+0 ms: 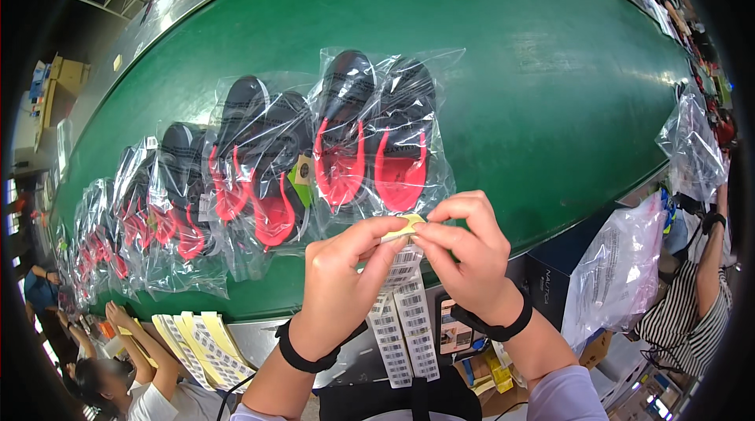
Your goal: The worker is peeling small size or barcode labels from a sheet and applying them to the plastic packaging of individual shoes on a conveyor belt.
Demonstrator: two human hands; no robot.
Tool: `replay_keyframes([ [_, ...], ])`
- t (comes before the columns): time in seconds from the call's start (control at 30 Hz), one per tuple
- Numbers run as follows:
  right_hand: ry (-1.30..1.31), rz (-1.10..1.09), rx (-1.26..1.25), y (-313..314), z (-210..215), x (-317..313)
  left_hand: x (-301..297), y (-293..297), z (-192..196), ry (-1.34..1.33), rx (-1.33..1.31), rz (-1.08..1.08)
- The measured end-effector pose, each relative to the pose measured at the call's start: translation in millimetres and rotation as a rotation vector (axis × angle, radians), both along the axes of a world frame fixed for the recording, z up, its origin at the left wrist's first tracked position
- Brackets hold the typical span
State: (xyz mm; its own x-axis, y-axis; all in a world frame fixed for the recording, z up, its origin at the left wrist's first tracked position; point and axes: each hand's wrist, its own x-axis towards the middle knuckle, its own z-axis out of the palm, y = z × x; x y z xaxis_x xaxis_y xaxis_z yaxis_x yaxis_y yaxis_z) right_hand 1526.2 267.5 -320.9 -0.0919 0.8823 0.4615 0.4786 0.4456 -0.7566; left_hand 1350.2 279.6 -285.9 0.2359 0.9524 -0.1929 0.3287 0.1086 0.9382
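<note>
Close together, both hands pinch the labels at the middle.
Head view: the left hand (334, 270) and right hand (473, 254) each grip the yellowish top edge of the labels (415, 323), thumb against forefinger; the printed strips hang toward 6 o'clock. Just beyond, near 12 o'clock, lies a bagged pair of black-and-red shoes (340, 157) on the green table (543, 98), with more bagged pairs (275, 220) running toward 9 o'clock. Label sheets (197, 346) lie at 7 o'clock, a phone (454, 328) at 5, a clear bag (617, 267) at 4.
</note>
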Motion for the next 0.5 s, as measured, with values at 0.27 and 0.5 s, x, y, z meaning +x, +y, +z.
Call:
replay_keyframes([
  [0.27, -0.098, 0.047, 0.069, 5, -8, 1, -2, 0, -16, -0.082, -0.205, -0.032],
  [0.5, -0.002, -0.026, 0.01, 32, 4, 12, -12, 3, -29, -0.155, -0.175, 0.091],
])
